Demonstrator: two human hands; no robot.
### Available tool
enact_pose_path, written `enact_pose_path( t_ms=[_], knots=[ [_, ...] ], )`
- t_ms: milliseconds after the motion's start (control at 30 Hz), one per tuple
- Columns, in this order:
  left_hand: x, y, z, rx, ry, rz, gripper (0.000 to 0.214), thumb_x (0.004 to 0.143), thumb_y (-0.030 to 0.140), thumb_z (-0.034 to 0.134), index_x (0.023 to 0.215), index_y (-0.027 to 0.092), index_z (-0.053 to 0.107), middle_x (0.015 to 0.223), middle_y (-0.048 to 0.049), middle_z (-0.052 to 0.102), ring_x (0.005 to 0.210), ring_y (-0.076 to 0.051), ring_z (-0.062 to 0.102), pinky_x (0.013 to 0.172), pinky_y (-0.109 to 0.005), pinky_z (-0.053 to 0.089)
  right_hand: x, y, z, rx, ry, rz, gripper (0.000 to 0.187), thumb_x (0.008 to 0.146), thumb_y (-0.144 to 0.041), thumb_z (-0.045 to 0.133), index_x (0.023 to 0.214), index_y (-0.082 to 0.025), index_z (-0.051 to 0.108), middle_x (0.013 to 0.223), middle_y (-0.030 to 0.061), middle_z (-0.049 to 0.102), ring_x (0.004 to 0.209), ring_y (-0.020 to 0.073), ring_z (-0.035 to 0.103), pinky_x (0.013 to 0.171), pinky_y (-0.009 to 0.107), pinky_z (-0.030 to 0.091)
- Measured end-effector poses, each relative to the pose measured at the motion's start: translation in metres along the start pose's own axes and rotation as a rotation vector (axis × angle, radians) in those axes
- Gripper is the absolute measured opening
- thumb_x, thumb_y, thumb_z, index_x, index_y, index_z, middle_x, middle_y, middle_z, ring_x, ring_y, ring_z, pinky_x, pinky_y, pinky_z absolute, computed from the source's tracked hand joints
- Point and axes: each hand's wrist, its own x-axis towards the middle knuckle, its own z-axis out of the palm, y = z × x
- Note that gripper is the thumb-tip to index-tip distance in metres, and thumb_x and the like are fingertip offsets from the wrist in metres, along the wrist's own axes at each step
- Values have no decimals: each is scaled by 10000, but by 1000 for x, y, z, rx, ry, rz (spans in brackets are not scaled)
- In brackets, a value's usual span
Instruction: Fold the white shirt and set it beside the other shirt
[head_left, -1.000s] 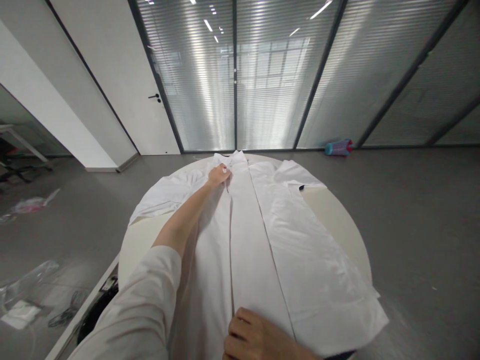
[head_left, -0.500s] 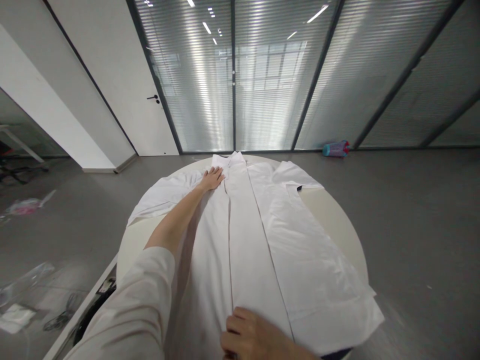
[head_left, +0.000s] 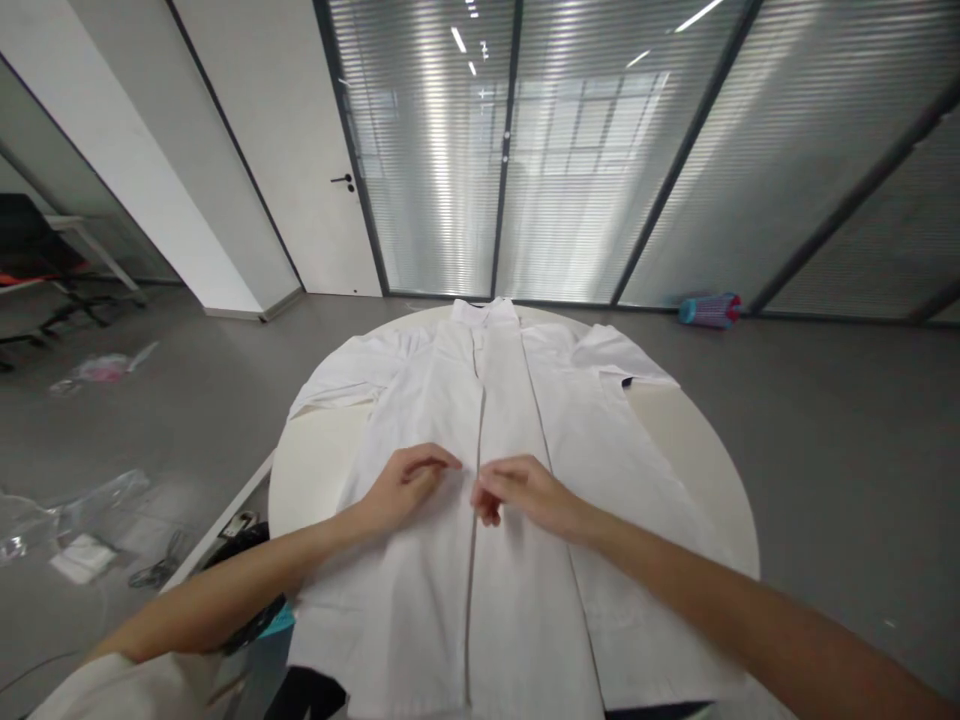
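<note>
A white shirt [head_left: 420, 600] with a collar and short sleeves lies spread front side up, its collar at the far end. Two dark lines run down its front, one at each edge of a long middle strip. My left hand [head_left: 416, 478] is over the middle of the shirt, left of the strip, fingers stretched towards the right and slightly bent, holding nothing. Close to its right, my right hand [head_left: 525, 490] is above the strip with its fingers curled inward. No cloth shows lifted in it. A small gap separates the two hands.
The round cream table [head_left: 319, 455] shows around the shirt. A blue and purple basket [head_left: 709, 311] lies by the glass wall. On the floor at left are plastic wrapping [head_left: 105, 495], a white box [head_left: 84, 558] and cables [head_left: 156, 572]. An office chair [head_left: 37, 245] stands far left.
My left hand has come back from near the collar to the shirt's middle. My right hand has moved forward from the near part of the strip. The view has shifted slightly left.
</note>
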Motion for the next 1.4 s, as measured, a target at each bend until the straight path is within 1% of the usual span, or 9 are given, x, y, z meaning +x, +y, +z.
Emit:
enact_pose_path(
  t_ms=[100, 167, 400, 633, 833, 967, 1067, 1233, 1400],
  knots=[
    [-27, 6, 9, 525, -182, 253, 361, 961, 267, 503, 1289, 190, 630, 1351, -123, 628, 1315, -271, 532, 1183, -513, 294, 64, 2, -11, 222, -10, 142, 404, 937, -514, 594, 919, -123, 691, 819, 72, 693, 708, 152, 670, 618, 244, 531],
    [-40, 7, 20, 731, -296, 304, 516, 978, 362, 506, 1452, 161, 480, 1495, -158, 487, 1418, -302, 411, 1215, -539, 206, 108, 10, -17, 296, -26, 233, 422, 1012, -475, 466, 1004, -106, 671, 947, 118, 709, 795, 180, 703, 677, 278, 568],
    [-80, 17, 51, 868, -381, 244, 908, 932, 624, 478, 1597, 107, 139, 1628, -234, 119, 1507, -419, 49, 1202, -631, 82, 228, 27, -68, 439, 260, 285, 410, 1044, -455, 361, 1095, -79, 513, 928, 178, 693, 861, 214, 716, 760, 335, 599],
    [-107, 25, 59, 827, -465, 266, 807, 982, 561, 420, 1611, 178, 88, 1644, -169, 83, 1513, -400, 51, 1210, -624, 74, 281, 15, -116, 418, 465, 154, 474, 1071, -433, 204, 1270, -53, 403, 1057, 180, 635, 866, 164, 685, 761, 296, 590],
    [-104, 24, 60, 793, -474, 247, 789, 979, 558, 432, 1610, 210, 109, 1649, -146, 74, 1512, -403, 59, 1202, -643, 101, 293, 19, -117, 271, 590, 30, 327, 1082, -353, 266, 1243, -130, 444, 1041, 93, 638, 806, 87, 643, 783, 216, 558],
    [-98, 35, 55, 779, -506, 212, 790, 954, 516, 524, 1599, 211, 186, 1636, -173, 134, 1501, -424, 108, 1182, -668, 144, 279, 6, -106, 85, 592, 26, 120, 1019, -195, 461, 1024, -135, 565, 817, 21, 643, 666, 70, 596, 691, 186, 524],
    [-94, 45, 43, 696, -525, 228, 713, 966, 494, 528, 1579, 252, 255, 1632, -127, 215, 1506, -379, 161, 1201, -634, 145, 244, -9, -101, -63, 537, 8, 86, 941, -132, 571, 878, -126, 629, 722, 10, 645, 614, 72, 574, 622, 168, 475],
    [-88, 57, 18, 536, -607, 308, 491, 1023, 385, 462, 1496, 258, 423, 1507, -57, 493, 1451, -226, 367, 1232, -433, 251, 127, -21, -93, -409, 296, -76, 51, 823, -124, 680, 854, -138, 718, 727, 9, 683, 655, 114, 605, 645, 210, 470],
    [-86, 53, -1, 585, -627, 386, 383, 1018, 288, 486, 1396, 286, 546, 1412, -36, 591, 1399, -227, 444, 1209, -432, 290, -2, -15, -66, -953, -3, -163, 154, 906, -215, 591, 956, -182, 732, 843, 35, 702, 726, 155, 624, 699, 274, 491]
  ],
)
